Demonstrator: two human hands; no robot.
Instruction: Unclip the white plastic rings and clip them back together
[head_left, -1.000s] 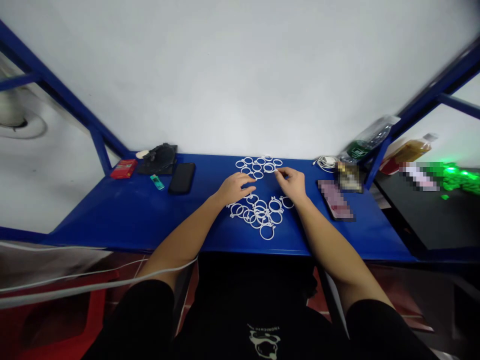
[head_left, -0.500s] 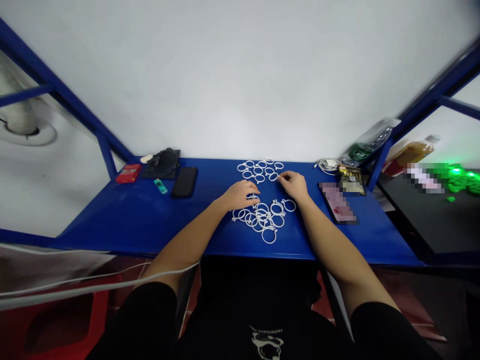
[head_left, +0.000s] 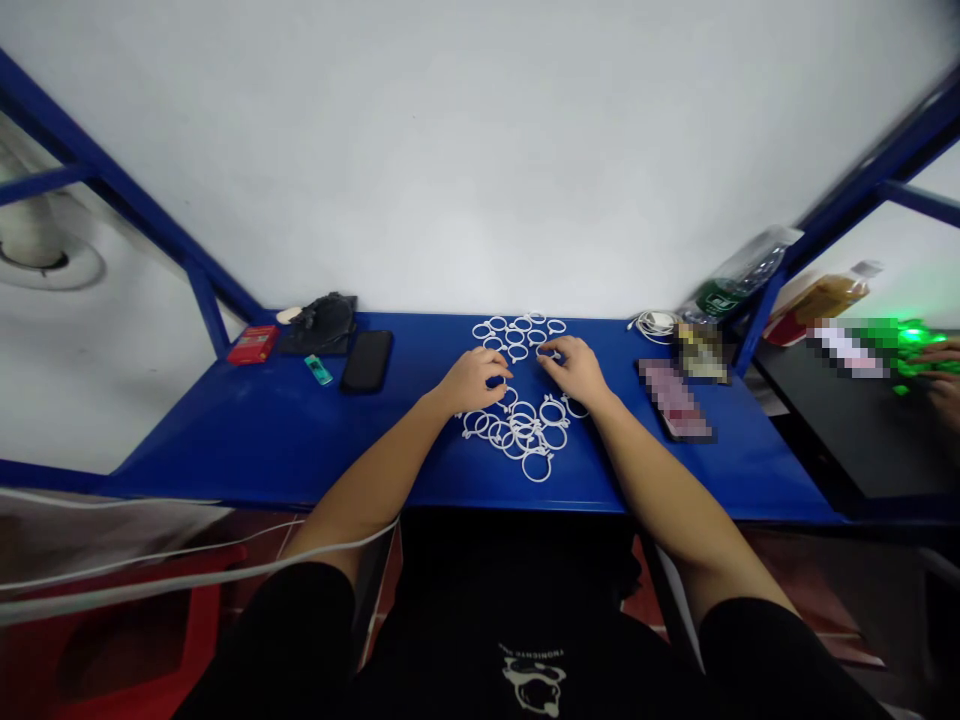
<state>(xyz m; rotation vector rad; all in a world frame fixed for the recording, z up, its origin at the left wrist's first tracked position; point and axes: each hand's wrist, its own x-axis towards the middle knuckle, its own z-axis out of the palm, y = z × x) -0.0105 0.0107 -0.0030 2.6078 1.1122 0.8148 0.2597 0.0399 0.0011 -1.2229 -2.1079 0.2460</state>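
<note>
White rings (head_left: 523,430) lie overlapping in a loose pile near the front of the blue bench (head_left: 247,430). Just past them, the left hand (head_left: 474,380) hovers with thumb and fingers parted, holding nothing visible. Well to its left lies a black phone (head_left: 366,361). The right hand (head_left: 576,371) bends its fingers over a ring at the near side of a second group (head_left: 516,345); whether it grips cannot be told. That group spreads flat before the wall (head_left: 480,160).
</note>
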